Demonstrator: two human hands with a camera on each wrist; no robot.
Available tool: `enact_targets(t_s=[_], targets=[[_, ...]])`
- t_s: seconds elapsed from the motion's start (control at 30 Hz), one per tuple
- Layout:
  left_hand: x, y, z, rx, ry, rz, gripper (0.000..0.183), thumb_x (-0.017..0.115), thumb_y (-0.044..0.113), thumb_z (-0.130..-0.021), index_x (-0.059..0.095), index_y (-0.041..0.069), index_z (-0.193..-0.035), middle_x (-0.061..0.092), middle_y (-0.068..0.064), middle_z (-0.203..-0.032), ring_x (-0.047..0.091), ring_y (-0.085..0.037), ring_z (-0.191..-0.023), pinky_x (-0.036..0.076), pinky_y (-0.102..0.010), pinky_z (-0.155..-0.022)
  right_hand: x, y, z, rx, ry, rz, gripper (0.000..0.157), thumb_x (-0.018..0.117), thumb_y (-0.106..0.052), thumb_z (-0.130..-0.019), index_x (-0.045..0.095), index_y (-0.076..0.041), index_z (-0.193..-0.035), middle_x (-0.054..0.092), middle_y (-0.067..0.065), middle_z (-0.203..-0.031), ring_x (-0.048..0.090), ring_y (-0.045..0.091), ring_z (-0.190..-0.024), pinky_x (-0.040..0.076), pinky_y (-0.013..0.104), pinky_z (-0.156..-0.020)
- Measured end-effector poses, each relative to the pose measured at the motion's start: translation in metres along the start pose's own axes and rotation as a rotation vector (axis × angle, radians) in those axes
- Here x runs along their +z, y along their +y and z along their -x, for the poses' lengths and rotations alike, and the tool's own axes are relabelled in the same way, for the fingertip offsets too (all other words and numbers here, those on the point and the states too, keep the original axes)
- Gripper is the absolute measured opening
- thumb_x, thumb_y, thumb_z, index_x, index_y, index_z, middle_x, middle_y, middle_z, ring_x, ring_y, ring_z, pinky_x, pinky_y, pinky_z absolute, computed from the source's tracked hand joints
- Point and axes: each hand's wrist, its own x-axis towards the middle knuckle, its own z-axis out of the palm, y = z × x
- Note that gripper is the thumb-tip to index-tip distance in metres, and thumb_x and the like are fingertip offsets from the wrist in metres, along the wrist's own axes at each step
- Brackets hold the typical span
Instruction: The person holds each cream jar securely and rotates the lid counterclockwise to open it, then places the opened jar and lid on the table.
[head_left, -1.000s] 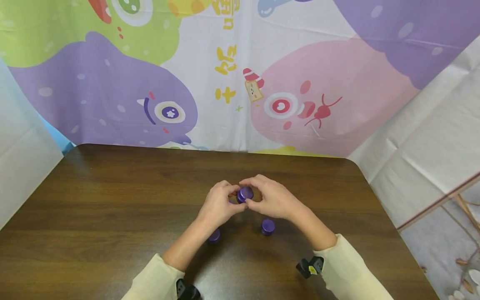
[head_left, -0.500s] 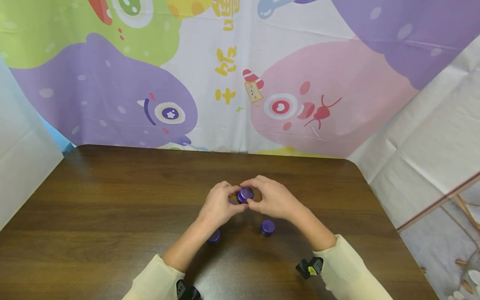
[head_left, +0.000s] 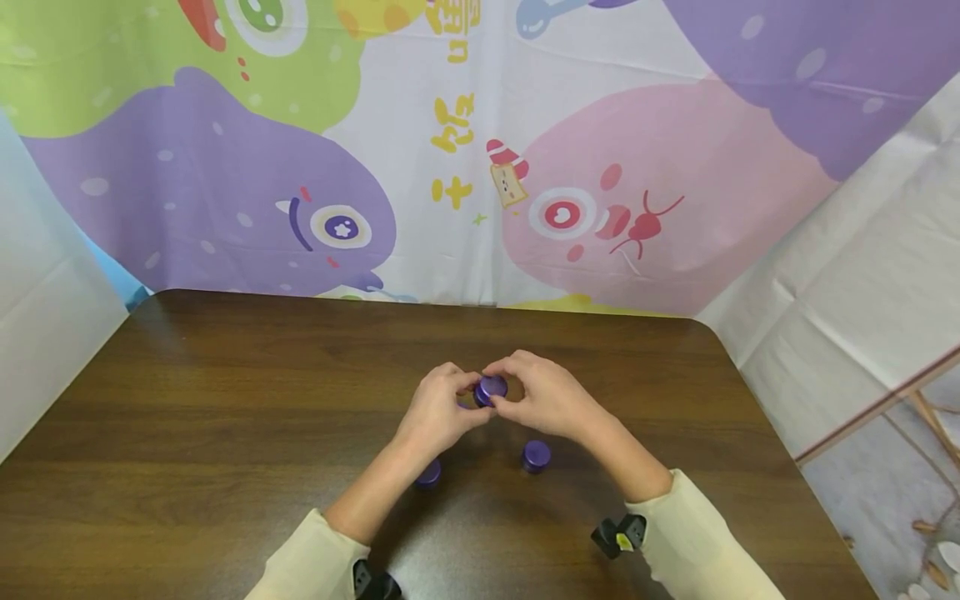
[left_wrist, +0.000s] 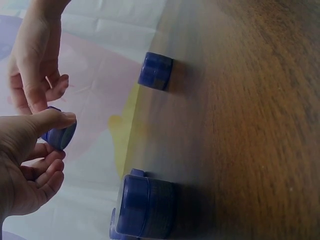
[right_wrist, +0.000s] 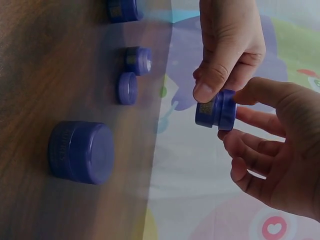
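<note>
Above the table, both hands meet at a small purple cosmetic jar. My left hand holds its lower part, the thumb over the labelled side in the right wrist view. Fingers and thumb of my right hand grip the rim of the purple lid; a narrow groove shows between lid and jar. Nearer the body, a closed purple jar stands below the right hand. Another purple jar is partly hidden by the left forearm.
On the table, the right wrist view shows a jar without its lid and a loose lid beside it. The brown wooden table ends at a cartoon-printed cloth. A white cloth hangs along the right side.
Both hands stay at the same spot with the jar between them. The right fingers have shifted only slightly on the lid; the jars on the table have not moved.
</note>
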Motion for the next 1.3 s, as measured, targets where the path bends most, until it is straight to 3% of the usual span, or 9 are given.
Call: enact_targets(t_s=[0.17, 0.37, 0.53, 0.7, 0.8, 0.97, 1.13, 1.3], targets=[[0.0, -0.0002, 0.0004, -0.002, 0.003, -0.009, 0.032, 0.079, 0.018, -0.072, 0.071, 0.003, -0.1, 0.062, -0.011, -0.088, 0.058, -0.024, -0.083, 0.052, -0.033, -0.073, -0.0009, -0.0002, 0.0016, -0.024, -0.01, -0.026, 0.039, 0.069, -0.021, -0.082, 0.06, -0.011, -0.119, 0.061, 0.003, -0.107, 0.05, 0.008, -0.075, 0.044, 0.019, -0.064], [-0.0005, 0.001, 0.0001, -0.011, -0.001, -0.017, 0.035, 0.08, 0.019, -0.071, 0.071, 0.003, -0.101, 0.062, -0.009, -0.089, 0.058, -0.022, -0.083, 0.052, -0.032, -0.073, -0.0015, -0.0017, 0.0013, 0.053, 0.02, -0.018, 0.041, 0.071, -0.033, -0.082, 0.063, -0.01, -0.115, 0.063, 0.002, -0.101, 0.054, 0.01, -0.079, 0.046, 0.022, -0.067], [0.0002, 0.0006, 0.0, -0.01, -0.007, -0.014, 0.034, 0.08, 0.019, -0.072, 0.071, 0.003, -0.1, 0.061, -0.009, -0.088, 0.058, -0.023, -0.083, 0.051, -0.032, -0.072, -0.0013, -0.0001, 0.0002, 0.042, 0.003, 0.009, 0.036, 0.073, -0.027, -0.08, 0.065, -0.009, -0.111, 0.062, 0.001, -0.095, 0.052, 0.011, -0.075, 0.043, 0.021, -0.064], [0.0005, 0.0011, -0.0001, 0.007, 0.0, -0.018, 0.033, 0.08, 0.019, -0.072, 0.071, 0.002, -0.099, 0.062, -0.012, -0.088, 0.058, -0.025, -0.082, 0.051, -0.032, -0.072, -0.001, 0.0011, 0.0007, -0.001, -0.029, -0.005, 0.037, 0.071, -0.02, -0.08, 0.063, -0.01, -0.115, 0.061, 0.003, -0.105, 0.051, 0.012, -0.075, 0.042, 0.02, -0.064], [0.0003, 0.0012, 0.0002, 0.003, 0.0, -0.024, 0.034, 0.079, 0.018, -0.072, 0.071, 0.001, -0.101, 0.062, -0.011, -0.087, 0.057, -0.023, -0.082, 0.051, -0.031, -0.072, -0.0005, 0.0008, 0.0017, 0.002, -0.023, -0.022, 0.04, 0.069, -0.025, -0.083, 0.061, -0.011, -0.119, 0.06, 0.004, -0.109, 0.051, 0.01, -0.076, 0.045, 0.022, -0.065], [-0.0005, 0.0027, 0.0004, -0.01, -0.008, -0.013, 0.033, 0.079, 0.02, -0.072, 0.071, 0.004, -0.101, 0.061, -0.006, -0.088, 0.057, -0.022, -0.084, 0.051, -0.032, -0.073, -0.0001, -0.0011, 0.0014, 0.078, 0.019, -0.041, 0.043, 0.068, -0.038, -0.083, 0.063, -0.011, -0.115, 0.062, 0.003, -0.103, 0.058, 0.012, -0.085, 0.049, 0.027, -0.071], [0.0, 0.0027, 0.0, -0.011, -0.008, 0.003, 0.032, 0.078, 0.018, -0.073, 0.071, 0.004, -0.101, 0.061, -0.009, -0.087, 0.058, -0.025, -0.084, 0.051, -0.033, -0.073, -0.0003, -0.0016, 0.0007, 0.067, 0.008, -0.007, 0.037, 0.071, -0.031, -0.082, 0.065, -0.01, -0.111, 0.062, 0.001, -0.096, 0.057, 0.014, -0.082, 0.047, 0.025, -0.069], [0.0003, 0.0025, -0.0002, -0.002, 0.002, 0.003, 0.032, 0.078, 0.017, -0.072, 0.072, 0.004, -0.101, 0.06, -0.008, -0.085, 0.058, -0.026, -0.084, 0.05, -0.032, -0.072, -0.001, -0.0011, 0.0013, 0.019, -0.021, 0.006, 0.037, 0.07, -0.022, -0.081, 0.062, -0.013, -0.116, 0.06, 0.001, -0.104, 0.05, 0.008, -0.074, 0.043, 0.021, -0.064]])
